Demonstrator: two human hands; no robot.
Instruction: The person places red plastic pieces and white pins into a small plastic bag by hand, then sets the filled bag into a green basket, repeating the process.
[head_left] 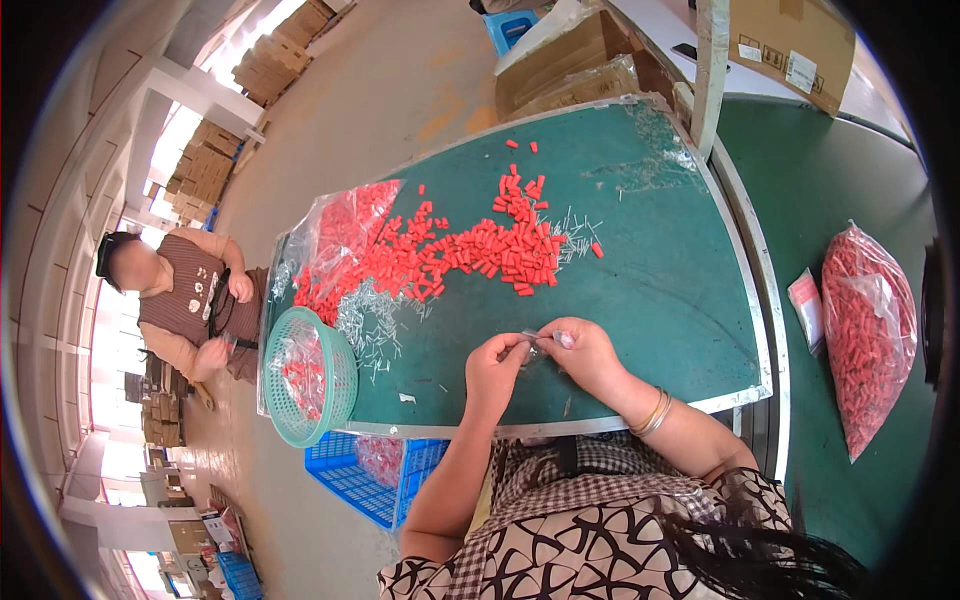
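Clear plastic [564, 340] sits pinched in your left fingers [514, 346] and right fingers [552, 333], likely to steady its flimsy shape; red caps [523, 252] lie heaped, presumably for easy reach.

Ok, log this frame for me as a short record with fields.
Left hand: pinching clear plastic
Right hand: gripping the same plastic
Tabletop: green, with loose red pieces and thin metal pins
Left edge: pale green basket holding bagged red pieces
Far right: large bag of red pieces
Below: blue crate
Background: another person, stacked cartons
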